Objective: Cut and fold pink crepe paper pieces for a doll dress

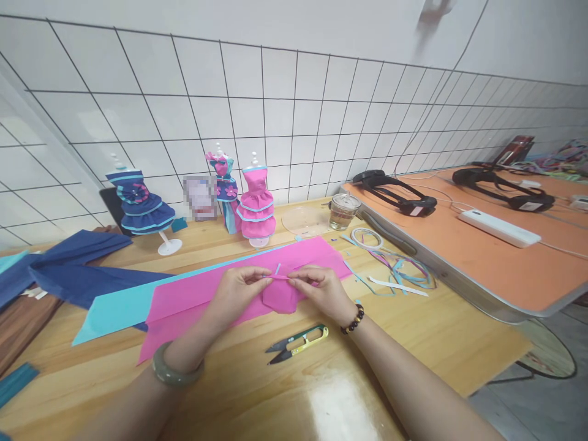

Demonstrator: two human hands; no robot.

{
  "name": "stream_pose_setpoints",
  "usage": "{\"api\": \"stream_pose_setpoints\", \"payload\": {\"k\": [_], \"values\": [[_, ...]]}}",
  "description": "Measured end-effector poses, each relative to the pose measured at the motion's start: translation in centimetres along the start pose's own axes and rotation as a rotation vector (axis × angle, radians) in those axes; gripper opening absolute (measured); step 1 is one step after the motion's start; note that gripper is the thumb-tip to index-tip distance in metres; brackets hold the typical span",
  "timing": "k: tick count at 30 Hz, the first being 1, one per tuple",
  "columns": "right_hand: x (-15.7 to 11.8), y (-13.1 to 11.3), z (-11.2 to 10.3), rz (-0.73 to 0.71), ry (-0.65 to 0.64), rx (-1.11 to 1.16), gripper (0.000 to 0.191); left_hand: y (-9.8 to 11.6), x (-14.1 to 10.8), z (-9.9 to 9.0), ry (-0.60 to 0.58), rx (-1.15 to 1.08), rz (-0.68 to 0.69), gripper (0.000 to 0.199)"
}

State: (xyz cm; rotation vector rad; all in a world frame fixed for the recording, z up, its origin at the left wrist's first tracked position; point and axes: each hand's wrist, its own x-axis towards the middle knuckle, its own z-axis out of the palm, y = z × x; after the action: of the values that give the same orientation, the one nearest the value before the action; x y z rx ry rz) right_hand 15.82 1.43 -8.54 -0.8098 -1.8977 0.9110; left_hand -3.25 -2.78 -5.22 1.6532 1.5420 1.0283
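Observation:
My left hand (241, 291) and my right hand (319, 291) pinch the top edge of a small pink fabric piece (280, 297) between thumbs and fingers. The piece hangs down between them, just above the table, and a short light-blue strip sticks up behind its edge. Under and behind my hands lies a long pink fabric sheet (184, 306), partly over a light-blue sheet (119, 311). Yellow-handled thread snips (298, 343) rest on the wood in front of my hands, blades to the left.
Three doll dress forms stand at the back: a navy dress (142, 205), a mixed one (225, 190) and a pink one (257, 205). Navy cloth (87, 263) lies left. A lidded glass (343, 211), tape roll (366, 238) and thin strips (408, 272) are right, beside an orange table (496, 257).

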Motion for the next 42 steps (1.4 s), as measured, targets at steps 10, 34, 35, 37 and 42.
{"api": "stream_pose_setpoints", "payload": {"k": [10,34,35,37,42], "values": [[0.1,0.0,0.0,-0.039,-0.022,-0.079,0.014,-0.1,0.0,-0.1,-0.028,0.042,0.003,0.021],[-0.1,-0.3,-0.2,-0.088,-0.063,-0.175,0.013,-0.2,0.2,-0.1,-0.012,0.069,0.022,0.015],[0.0,-0.4,-0.2,-0.09,-0.057,-0.164,0.013,-0.2,0.2,-0.1,-0.019,0.069,0.024,0.014],[0.0,-0.6,-0.2,-0.094,-0.033,-0.125,0.013,-0.1,0.2,-0.2,-0.027,0.069,0.03,0.013],[0.1,-0.8,-0.2,-0.03,-0.025,-0.045,0.014,0.2,0.1,-0.6,-0.057,0.016,-0.021,0.015]]}}
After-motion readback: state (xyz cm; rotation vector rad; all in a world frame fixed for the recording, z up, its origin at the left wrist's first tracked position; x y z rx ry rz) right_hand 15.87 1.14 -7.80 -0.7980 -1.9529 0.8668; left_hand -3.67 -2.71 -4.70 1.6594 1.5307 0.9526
